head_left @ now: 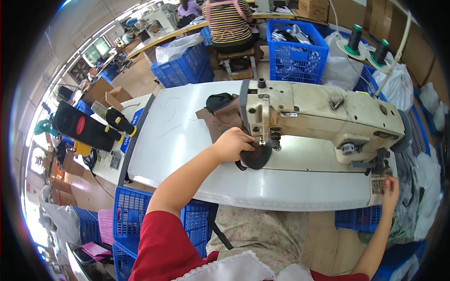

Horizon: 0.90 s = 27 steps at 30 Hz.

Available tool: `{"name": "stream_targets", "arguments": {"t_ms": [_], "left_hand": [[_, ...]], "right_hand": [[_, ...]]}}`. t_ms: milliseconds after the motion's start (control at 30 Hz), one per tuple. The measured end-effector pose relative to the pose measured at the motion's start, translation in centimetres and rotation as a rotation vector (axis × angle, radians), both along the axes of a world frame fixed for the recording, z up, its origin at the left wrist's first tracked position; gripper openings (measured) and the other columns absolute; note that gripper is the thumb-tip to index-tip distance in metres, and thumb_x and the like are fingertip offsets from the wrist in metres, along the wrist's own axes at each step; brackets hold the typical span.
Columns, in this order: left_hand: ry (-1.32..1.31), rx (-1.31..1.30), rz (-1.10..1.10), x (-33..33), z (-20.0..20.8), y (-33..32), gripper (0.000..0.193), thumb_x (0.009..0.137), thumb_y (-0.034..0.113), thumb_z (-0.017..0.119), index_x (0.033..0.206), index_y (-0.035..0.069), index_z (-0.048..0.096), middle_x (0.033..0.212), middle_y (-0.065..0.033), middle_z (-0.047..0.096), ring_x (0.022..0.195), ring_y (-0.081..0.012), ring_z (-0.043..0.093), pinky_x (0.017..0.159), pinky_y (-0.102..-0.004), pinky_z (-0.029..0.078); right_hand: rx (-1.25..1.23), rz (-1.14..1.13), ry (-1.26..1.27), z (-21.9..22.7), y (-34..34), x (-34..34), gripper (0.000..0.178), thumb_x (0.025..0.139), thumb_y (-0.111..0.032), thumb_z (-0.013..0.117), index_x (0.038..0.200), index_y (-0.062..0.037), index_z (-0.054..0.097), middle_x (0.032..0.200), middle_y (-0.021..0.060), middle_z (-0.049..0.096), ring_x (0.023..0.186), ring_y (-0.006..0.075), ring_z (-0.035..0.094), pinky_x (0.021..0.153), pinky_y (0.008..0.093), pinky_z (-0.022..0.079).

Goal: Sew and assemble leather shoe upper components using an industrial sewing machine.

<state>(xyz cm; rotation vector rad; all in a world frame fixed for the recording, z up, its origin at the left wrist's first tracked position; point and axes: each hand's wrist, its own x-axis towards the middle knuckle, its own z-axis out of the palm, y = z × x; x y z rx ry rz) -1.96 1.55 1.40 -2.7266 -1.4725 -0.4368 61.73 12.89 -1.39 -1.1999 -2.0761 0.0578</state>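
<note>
A cream industrial sewing machine (323, 107) stands on a white work table (164, 136). A brown and black piece of material (225, 117) lies at its needle end, with a dark rounded part (257, 157) toward me and a dark green-black part at the far side. My left hand (234, 144) is closed on this piece just left of the needle bar, fingertips bent over it. At the table's right end, my right hand (390, 187) has its fingers pressed together beside a small printed panel (377, 185). Whatever those fingers hold is too small to tell.
Thread cones (355, 40) rise behind the machine. Blue crates (297, 51) of fabric stand beyond the table, near a seated person in a striped top (226, 23). More blue crates (131, 210) sit at my left. A side table (108, 159) carries a black box and yellow-based spools.
</note>
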Motion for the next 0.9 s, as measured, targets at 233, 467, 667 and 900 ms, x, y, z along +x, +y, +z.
{"name": "stream_targets", "arguments": {"t_ms": [233,467,667,900], "left_hand": [[0.268,-0.262,0.345,3.0,1.7,-2.3,0.044,0.066,0.014,0.068,0.109,0.019,0.074,0.125,-0.0083,0.065,0.111,-0.0186,0.062,0.089,-0.0341,0.04],[0.184,-0.146,0.421,3.2,0.4,-3.6,0.042,0.069,0.017,0.068,0.111,0.018,0.072,0.127,-0.0119,0.064,0.117,-0.0205,0.06,0.096,-0.0365,0.039],[-0.008,0.093,0.343,4.3,-0.1,-3.2,0.011,0.083,0.024,0.058,0.082,0.016,0.065,0.083,-0.0054,0.069,0.081,-0.0223,0.066,0.074,-0.0387,0.042],[-0.09,0.14,0.343,3.4,-2.7,-3.2,0.01,0.076,0.018,0.061,0.073,0.013,0.069,0.083,-0.0095,0.067,0.085,-0.0232,0.063,0.08,-0.0361,0.041]], "right_hand": [[-0.842,0.114,1.447,4.6,-8.5,-14.4,0.019,0.091,-0.012,0.056,0.108,-0.006,0.055,0.081,0.0006,0.054,0.072,0.0102,0.052,0.061,0.0247,0.045],[-0.775,0.555,0.805,5.9,-13.9,-37.4,0.022,0.098,-0.015,0.058,0.117,-0.0036,0.06,0.077,-0.0007,0.057,0.064,0.0059,0.048,0.058,0.0222,0.042],[-0.106,0.383,0.578,6.3,-13.9,-47.5,0.074,0.102,-0.017,0.051,0.153,0.0033,0.001,0.114,0.0131,0.059,0.073,0.0153,0.052,0.069,0.0295,0.047],[-0.154,0.458,0.852,6.1,-12.1,-48.9,0.066,0.102,-0.015,0.049,0.153,0.0031,0.011,0.116,0.0118,0.057,0.071,0.0079,0.047,0.068,0.0226,0.043]]}}
